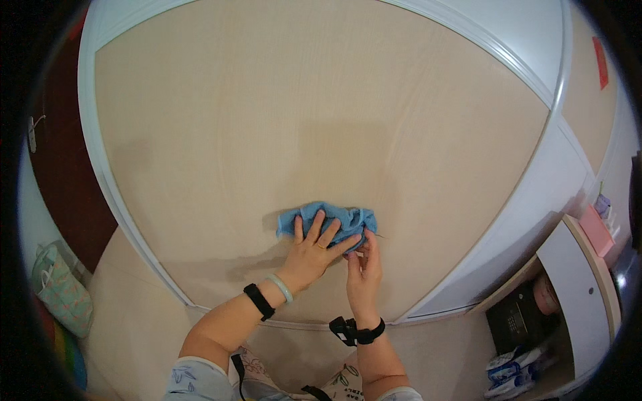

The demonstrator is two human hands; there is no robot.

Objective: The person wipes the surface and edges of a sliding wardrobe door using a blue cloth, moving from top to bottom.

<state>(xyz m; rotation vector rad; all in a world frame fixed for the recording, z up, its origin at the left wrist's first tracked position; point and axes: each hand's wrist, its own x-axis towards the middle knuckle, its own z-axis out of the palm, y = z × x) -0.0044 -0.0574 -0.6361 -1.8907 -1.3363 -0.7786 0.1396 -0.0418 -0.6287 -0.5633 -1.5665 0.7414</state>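
A crumpled blue cloth (326,216) lies against the light wood-grain panel (321,100) of a white-framed door. My left hand (316,250) holds it there from above, fingers spread across the fabric. A ring, a pale green bangle and a black wristband are on that hand and wrist. At the cloth's lower right edge, my right hand (366,273) grips a bit of it between thumb and fingers. A black strap with a small device (351,331) sits on the right wrist. The fabric under the left palm is hidden.
On the right stands a white cabinet (577,290) with a pink container (597,230) on top and a black box (519,313) inside its open side. Packages (516,371) lie below. A green patterned bag (62,295) leans at left, beside a dark red door (67,165).
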